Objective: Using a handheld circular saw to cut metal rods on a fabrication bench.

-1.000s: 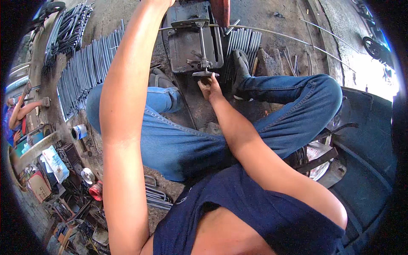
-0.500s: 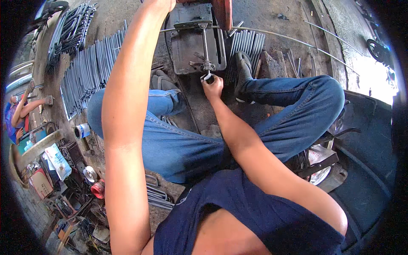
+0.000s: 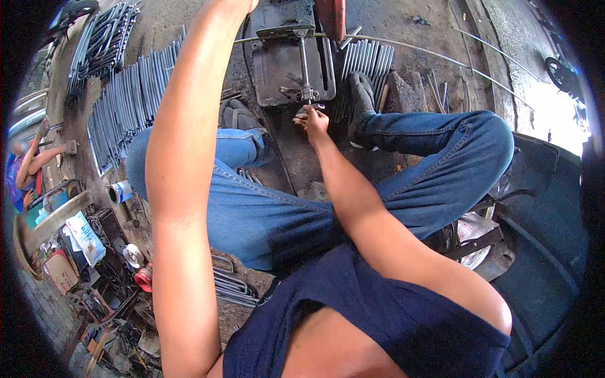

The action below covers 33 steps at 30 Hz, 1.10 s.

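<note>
A dark metal cut-off saw base [image 3: 268,85] stands on the floor between my feet, with a clamp screw [image 3: 304,60] running along it toward me. At the near end of that screw, my right hand [image 3: 313,124] has its fingers closed about the small crank handle [image 3: 320,106]; some fingers stick out to the left. A long thin metal rod [image 3: 435,58] lies across at the clamp's far jaw [image 3: 287,30] and reaches far right. My left arm stretches up past the top edge. Just the wrist end of my left hand [image 3: 242,5] shows, its fingers hidden. A red machine part [image 3: 331,19] hangs beside it.
Cut metal tubes [image 3: 135,94] lie in a row at left, with more tubes [image 3: 372,63] right of the base. Bent tube frames [image 3: 104,41] are stacked far left. A paint can [image 3: 121,192] and clutter stand lower left. Another person [image 3: 28,170] sits at the left rim.
My right hand has turned at the crank handle, from wrapped around it to fingers partly spread leftward. The left hand has slid slightly further out past the top edge.
</note>
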Each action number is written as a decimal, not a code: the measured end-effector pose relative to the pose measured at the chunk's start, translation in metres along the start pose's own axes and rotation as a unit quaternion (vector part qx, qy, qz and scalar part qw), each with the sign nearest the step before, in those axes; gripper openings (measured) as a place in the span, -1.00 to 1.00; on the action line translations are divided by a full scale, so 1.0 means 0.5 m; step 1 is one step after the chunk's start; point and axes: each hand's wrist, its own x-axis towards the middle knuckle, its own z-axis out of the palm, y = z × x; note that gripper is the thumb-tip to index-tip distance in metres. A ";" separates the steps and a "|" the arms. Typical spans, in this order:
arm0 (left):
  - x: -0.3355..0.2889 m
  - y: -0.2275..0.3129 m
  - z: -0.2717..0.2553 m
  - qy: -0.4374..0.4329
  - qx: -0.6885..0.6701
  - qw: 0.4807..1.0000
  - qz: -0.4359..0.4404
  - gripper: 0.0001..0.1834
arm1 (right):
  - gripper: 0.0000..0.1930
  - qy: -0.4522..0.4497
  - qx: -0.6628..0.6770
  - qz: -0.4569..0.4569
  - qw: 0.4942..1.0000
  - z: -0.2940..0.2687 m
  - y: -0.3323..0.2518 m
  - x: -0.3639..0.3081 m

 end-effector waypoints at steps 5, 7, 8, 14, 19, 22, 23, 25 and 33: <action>-0.016 -0.003 -0.002 -0.017 -0.006 0.999 0.026 -0.83 | -0.70 -0.024 -0.064 -0.034 0.997 -0.031 -0.021 0.008; -0.016 -0.004 -0.001 -0.015 -0.018 0.999 0.043 -0.82 | -0.62 0.010 -0.054 -0.044 0.998 -0.033 -0.014 0.018; -0.013 -0.003 0.001 -0.007 -0.012 1.000 0.021 -0.82 | -0.64 -0.017 -0.025 0.040 0.999 -0.041 -0.015 0.024; 0.002 -0.005 -0.001 -0.003 0.002 1.000 0.003 -0.83 | -0.60 -0.009 0.258 0.268 0.928 -0.036 0.007 0.050; -0.011 -0.051 -0.007 -0.005 -0.016 1.000 0.026 -0.82 | -0.45 -0.068 0.259 0.224 0.937 -0.048 0.012 0.040; -0.043 -0.118 -0.007 -0.059 -0.045 0.994 0.082 -0.83 | -0.44 -0.081 0.269 0.230 0.932 -0.057 0.004 0.032; -0.061 -0.149 -0.003 -0.021 -0.021 0.996 0.080 -0.82 | -0.45 -0.155 0.290 0.245 0.912 -0.062 -0.001 0.029; -0.086 -0.198 -0.002 -0.052 -0.023 0.993 0.100 -0.30 | -0.38 -0.099 0.309 0.231 0.917 -0.052 0.001 0.023; -0.196 -0.383 0.034 0.029 0.029 0.995 0.093 -0.14 | -0.32 0.099 0.363 0.184 0.908 0.001 0.016 -0.006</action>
